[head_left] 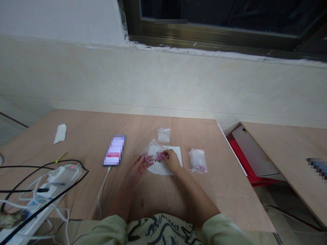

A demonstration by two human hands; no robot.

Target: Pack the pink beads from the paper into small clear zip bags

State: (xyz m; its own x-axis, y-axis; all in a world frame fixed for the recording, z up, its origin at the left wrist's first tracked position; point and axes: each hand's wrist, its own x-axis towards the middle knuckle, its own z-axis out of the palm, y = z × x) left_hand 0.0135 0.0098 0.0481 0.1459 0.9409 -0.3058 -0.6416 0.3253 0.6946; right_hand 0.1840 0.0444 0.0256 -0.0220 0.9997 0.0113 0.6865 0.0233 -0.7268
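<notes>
We wear pale green sleeves (221,229) ending well behind our bare fingers (146,164), and a cream garment (160,231) printed with black brushy lettering

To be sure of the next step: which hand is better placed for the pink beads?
Probably the right hand: its fingers are at the pink beads, while the left hand lies open, further from most of them.

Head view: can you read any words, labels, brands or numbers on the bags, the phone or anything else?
Nothing is readable: the screen of the black-edged smartphone is pixelated, the clear plastic zip bag being handled and the clear plastic zip bag of pink beads show no legible print.
</notes>
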